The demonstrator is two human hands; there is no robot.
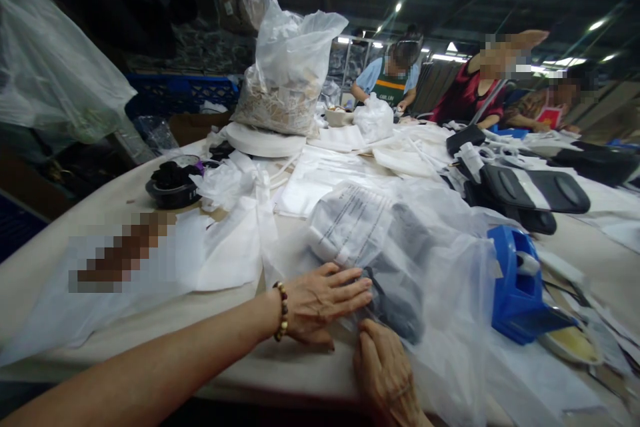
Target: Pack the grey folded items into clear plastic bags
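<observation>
**Both hands pressing a bagged dark item at the near edge**

Left hand (323,303) lies flat, fingers spread and extended, palm down on the clear plastic bag (400,260) near the table's (75,213) near edge; grips nothing. Right hand (385,370) just beside it, fingers bent onto the bag's lower edge; can't tell if it pinches the film. Dark item (400,293) and printed sheet (347,220) sit inside.

Risks, judged: slick film could slide under flat palms; loose bag could snag the blue tape dispenser (517,287) touching its right side.

Table: pale, cluttered. White bags left, black pads (535,190) toward the far right. Workshop, dark ceiling, strip lights, people seated at the far edge.
</observation>
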